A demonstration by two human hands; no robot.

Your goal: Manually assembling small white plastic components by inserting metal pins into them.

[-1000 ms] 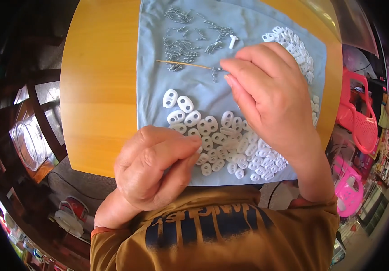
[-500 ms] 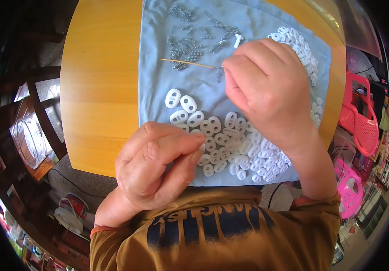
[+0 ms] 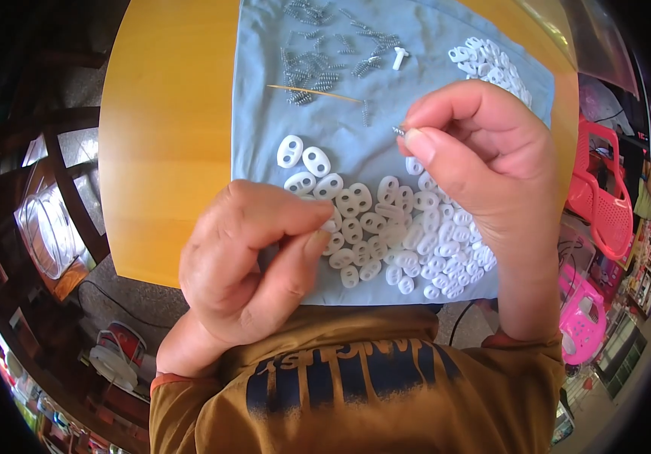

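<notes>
Spring [image 3: 399,131] pinched in right grip [image 3: 486,155], above bench [image 3: 174,136], well in from near edge.
We judge it light, springy, prone to roll; we'd pinch mid-coil. Left grip [image 3: 244,261]: closed or not, we cannot tell.

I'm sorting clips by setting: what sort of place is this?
Probably a home or small shop room used for handwork: small metal springs and white pieces lie in separate groups on a blue cloth over a wooden table, and a pink chair stands off to the right.
</notes>
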